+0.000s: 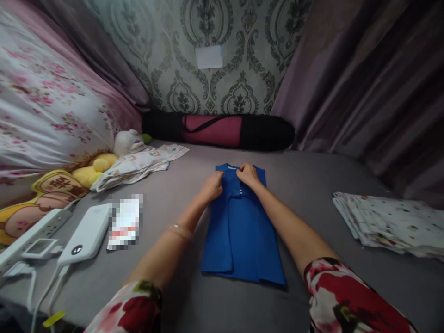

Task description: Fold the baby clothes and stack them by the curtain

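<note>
A blue garment (239,231) lies flat on the grey bed sheet (312,175), folded lengthwise with its collar end away from me. My left hand (212,186) rests on the garment's upper left part, fingers curled and pinching the cloth near the collar. My right hand (247,175) is closed on the collar edge right beside it. Both forearms stretch over the garment, and a thin bracelet circles my left wrist.
A folded patterned cloth pile (391,224) lies at right. At left are a white power bank (87,235), a power strip (33,231), a small packet (125,222), a patterned cloth (138,164) and plush toys (97,166). A black and pink rolled bag (218,129) lies along the wall.
</note>
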A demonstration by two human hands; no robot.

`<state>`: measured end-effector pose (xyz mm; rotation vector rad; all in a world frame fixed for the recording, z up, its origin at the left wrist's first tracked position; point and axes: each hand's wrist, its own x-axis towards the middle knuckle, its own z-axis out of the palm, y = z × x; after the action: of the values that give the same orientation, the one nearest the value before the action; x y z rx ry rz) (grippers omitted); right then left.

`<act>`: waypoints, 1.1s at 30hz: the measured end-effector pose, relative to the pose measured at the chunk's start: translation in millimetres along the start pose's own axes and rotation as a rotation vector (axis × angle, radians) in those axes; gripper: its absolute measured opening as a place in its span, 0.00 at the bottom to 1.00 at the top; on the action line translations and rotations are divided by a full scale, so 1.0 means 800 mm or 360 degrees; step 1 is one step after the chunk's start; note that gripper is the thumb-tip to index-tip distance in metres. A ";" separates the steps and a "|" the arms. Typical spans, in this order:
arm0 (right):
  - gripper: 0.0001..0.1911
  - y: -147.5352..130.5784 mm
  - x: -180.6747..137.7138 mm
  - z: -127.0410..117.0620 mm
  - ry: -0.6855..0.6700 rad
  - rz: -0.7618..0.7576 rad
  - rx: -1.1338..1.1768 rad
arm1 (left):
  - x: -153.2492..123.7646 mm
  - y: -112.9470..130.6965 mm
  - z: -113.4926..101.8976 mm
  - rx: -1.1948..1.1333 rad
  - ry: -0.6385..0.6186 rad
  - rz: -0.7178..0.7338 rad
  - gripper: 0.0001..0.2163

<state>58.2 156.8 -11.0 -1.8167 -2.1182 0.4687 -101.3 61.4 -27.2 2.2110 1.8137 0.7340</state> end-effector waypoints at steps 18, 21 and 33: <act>0.17 0.007 -0.021 -0.001 0.0033 -0.0119 -0.0306 | 0.040 -0.016 0.037 0.0365 -0.0313 -0.0205 0.30; 0.12 0.017 -0.043 -0.021 0.0094 -0.0402 -0.0211 | 0.039 -0.013 0.023 0.0357 -0.0374 -0.0215 0.29; 0.14 0.019 -0.104 -0.026 -0.0268 -0.1301 -0.0733 | -0.003 0.016 0.026 0.0370 -0.0332 -0.0006 0.23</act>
<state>93.0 77.8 -0.9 -0.9216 -2.9980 -0.0890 -80.7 59.2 -39.9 2.3211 1.8779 0.2890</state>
